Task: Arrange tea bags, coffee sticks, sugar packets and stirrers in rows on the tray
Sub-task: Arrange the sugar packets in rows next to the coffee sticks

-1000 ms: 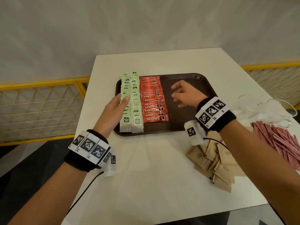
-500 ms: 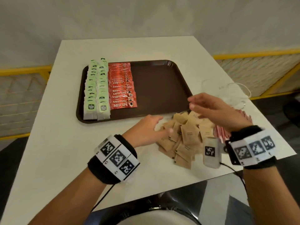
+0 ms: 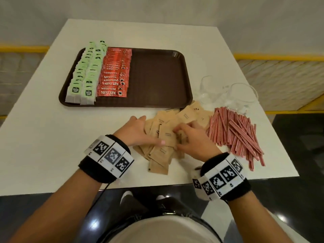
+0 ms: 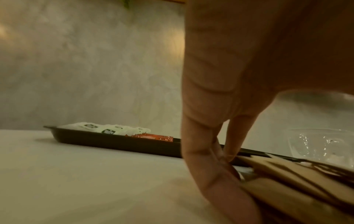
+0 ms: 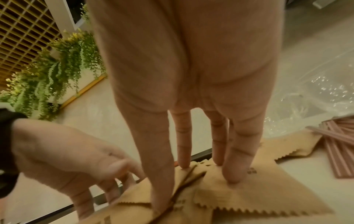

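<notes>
A brown tray holds two rows of green tea bags and one row of red coffee sticks; its right half is bare. In front of it on the table lies a loose pile of brown sugar packets, with red-and-white stirrers heaped to its right. My left hand touches the pile's left side, thumb lying on a packet. My right hand rests on the pile's middle, its fingertips pressing on the packets. Neither hand lifts a packet.
Clear plastic cups or wrappers stand behind the stirrers at the right. The white table ends close in front of my wrists. Yellow mesh railings flank the table on both sides.
Both hands left the tray and came back to the sugar pile; since half a second ago they have lowered onto it. The head view has tilted down toward the table's near edge.
</notes>
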